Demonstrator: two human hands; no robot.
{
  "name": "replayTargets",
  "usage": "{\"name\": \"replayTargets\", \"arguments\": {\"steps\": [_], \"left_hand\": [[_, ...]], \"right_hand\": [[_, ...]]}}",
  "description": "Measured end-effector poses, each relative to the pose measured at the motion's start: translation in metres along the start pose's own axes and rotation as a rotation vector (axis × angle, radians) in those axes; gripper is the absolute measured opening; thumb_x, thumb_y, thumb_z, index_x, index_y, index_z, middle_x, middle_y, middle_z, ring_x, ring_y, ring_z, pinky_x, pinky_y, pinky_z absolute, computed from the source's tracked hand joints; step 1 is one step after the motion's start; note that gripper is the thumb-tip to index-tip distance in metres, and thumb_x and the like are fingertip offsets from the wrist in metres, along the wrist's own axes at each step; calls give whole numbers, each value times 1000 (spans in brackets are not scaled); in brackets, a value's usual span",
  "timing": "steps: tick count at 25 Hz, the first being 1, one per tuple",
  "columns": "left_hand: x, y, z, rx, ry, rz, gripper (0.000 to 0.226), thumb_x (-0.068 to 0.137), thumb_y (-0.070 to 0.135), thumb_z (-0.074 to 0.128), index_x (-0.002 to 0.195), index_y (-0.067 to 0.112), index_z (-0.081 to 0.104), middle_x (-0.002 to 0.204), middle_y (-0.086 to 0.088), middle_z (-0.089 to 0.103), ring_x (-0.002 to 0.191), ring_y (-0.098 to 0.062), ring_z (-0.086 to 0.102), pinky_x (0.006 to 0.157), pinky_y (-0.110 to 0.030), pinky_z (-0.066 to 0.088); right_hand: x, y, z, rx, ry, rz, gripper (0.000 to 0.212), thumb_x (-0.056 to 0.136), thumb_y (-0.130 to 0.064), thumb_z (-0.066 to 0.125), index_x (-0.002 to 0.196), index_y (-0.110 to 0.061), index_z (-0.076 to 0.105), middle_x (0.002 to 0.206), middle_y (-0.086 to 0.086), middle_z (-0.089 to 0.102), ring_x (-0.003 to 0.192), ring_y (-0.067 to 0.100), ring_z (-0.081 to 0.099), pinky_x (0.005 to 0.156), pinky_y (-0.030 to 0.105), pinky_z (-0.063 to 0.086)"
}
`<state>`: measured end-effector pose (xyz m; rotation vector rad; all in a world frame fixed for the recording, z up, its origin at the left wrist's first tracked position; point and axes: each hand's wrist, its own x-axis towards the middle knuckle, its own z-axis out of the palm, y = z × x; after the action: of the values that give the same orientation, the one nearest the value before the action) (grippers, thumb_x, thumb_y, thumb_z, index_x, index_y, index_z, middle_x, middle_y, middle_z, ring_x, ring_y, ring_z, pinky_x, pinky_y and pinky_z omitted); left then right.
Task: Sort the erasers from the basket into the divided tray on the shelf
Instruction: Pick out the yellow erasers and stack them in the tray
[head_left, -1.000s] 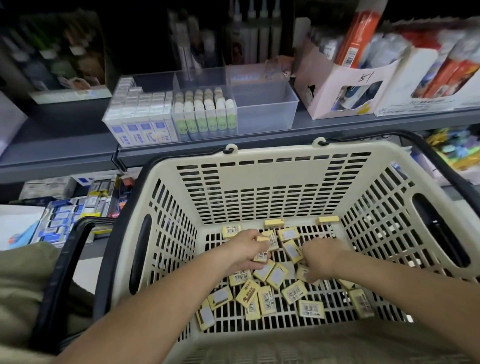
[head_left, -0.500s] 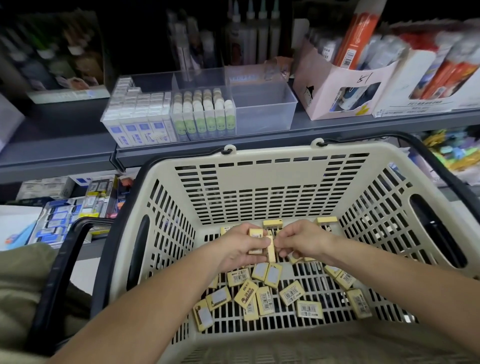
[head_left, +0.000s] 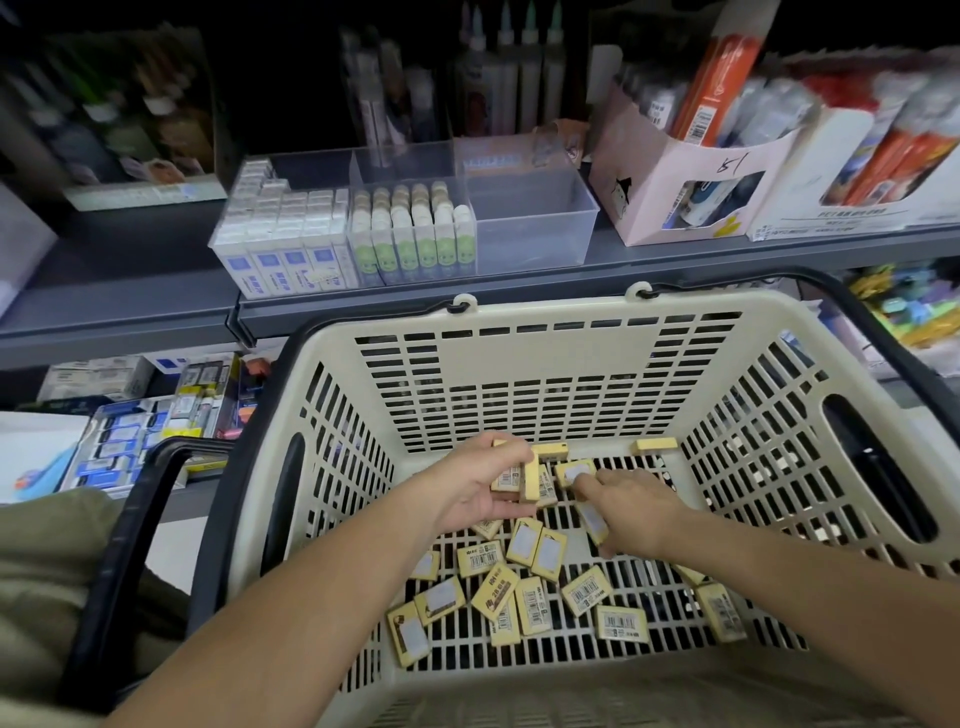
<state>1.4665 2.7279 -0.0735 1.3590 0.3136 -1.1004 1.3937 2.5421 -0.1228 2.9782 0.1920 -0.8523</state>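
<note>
A cream plastic basket (head_left: 550, 364) with black handles fills the foreground. Several small yellow boxed erasers (head_left: 535, 582) lie loose on its slotted floor. My left hand (head_left: 475, 486) holds a small stack of these erasers (head_left: 522, 478) above the floor. My right hand (head_left: 631, 506) is just to its right, fingers down among the erasers and touching one with a white label (head_left: 571, 472). On the shelf behind stands a clear divided tray (head_left: 535, 218): white-and-blue erasers (head_left: 285, 234) on the left, green-and-white ones (head_left: 415, 228) in the middle, the right compartment bare.
A pink cardboard box (head_left: 685, 192) and a white display box (head_left: 852, 171) of tubes stand right of the tray on the grey shelf (head_left: 130, 291). Glue bottles (head_left: 514, 78) are behind. A lower shelf at the left holds small boxed goods (head_left: 156, 415).
My right hand has drawn away from my left hand and dropped back down among the erasers. My left hand still holds its stack, now with more erasers in it.
</note>
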Motion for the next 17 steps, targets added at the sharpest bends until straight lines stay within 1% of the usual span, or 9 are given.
{"name": "replayTargets", "arguments": {"steps": [3, 4, 6, 7, 10, 12, 13, 15, 17], "left_hand": [[-7, 11, 0, -86, -40, 85, 26, 80, 8, 69, 101, 14, 54, 95, -14, 65, 73, -22, 67, 58, -32, 56], [-11, 15, 2, -84, -53, 116, 27, 80, 7, 70, 101, 14, 54, 91, -13, 67, 73, -21, 67, 59, -32, 57], [-18, 28, 9, -32, -68, 176, 25, 82, 5, 67, 102, 11, 55, 87, -10, 70, 73, -19, 68, 61, -33, 58], [-23, 36, 13, -3, -71, 210, 22, 84, 5, 64, 103, 10, 55, 86, -9, 71, 74, -18, 69, 63, -33, 59], [-43, 65, 17, 94, -46, 349, 15, 88, 2, 57, 101, 9, 54, 97, -14, 67, 77, -18, 68, 64, -32, 60], [-57, 83, 12, 138, -6, 469, 15, 88, 0, 55, 99, 11, 54, 103, -17, 64, 77, -17, 67, 62, -31, 59], [-62, 91, 9, 128, 10, 522, 15, 88, 0, 54, 98, 11, 53, 107, -20, 63, 80, -19, 66, 62, -31, 59], [-69, 105, 4, 120, 39, 635, 13, 90, 2, 53, 98, 12, 51, 112, -23, 61, 84, -22, 64, 62, -31, 58], [-68, 122, 2, 179, 95, 777, 12, 91, 7, 52, 98, 16, 50, 107, -18, 63, 77, -16, 66, 63, -28, 57]], "right_hand": [[-4, 3, -12, 4, -19, -51, 52, 80, -33, 63, 125, -20, 42, 111, 2, 55, 99, 21, 56, 74, 30, 46], [-6, 2, -21, 47, -15, -76, 41, 83, -30, 58, 121, -19, 46, 109, 2, 56, 98, 21, 57, 74, 31, 48], [-10, 0, -43, 142, 82, -142, 25, 89, -24, 49, 111, -14, 56, 106, 3, 61, 98, 21, 59, 80, 33, 49], [-12, -1, -56, 186, 160, -179, 23, 92, -22, 47, 109, -13, 59, 104, 3, 63, 96, 19, 60, 82, 30, 48], [-24, -3, -101, 370, 405, -224, 20, 94, -23, 49, 107, -14, 63, 97, -2, 68, 84, 8, 60, 74, 14, 41], [-33, 0, -129, 584, 465, -201, 17, 93, -22, 52, 106, -17, 63, 88, -7, 70, 80, 1, 65, 73, 8, 45], [-36, 1, -141, 680, 454, -211, 15, 93, -20, 53, 104, -18, 63, 84, -9, 70, 78, -2, 66, 73, 8, 47], [-41, 3, -164, 790, 454, -250, 11, 92, -16, 55, 98, -20, 62, 79, -8, 71, 76, -2, 67, 75, 13, 51], [-41, 7, -192, 783, 544, -273, 11, 91, -16, 56, 93, -25, 62, 76, -8, 71, 74, -2, 67, 73, 13, 51]]}}
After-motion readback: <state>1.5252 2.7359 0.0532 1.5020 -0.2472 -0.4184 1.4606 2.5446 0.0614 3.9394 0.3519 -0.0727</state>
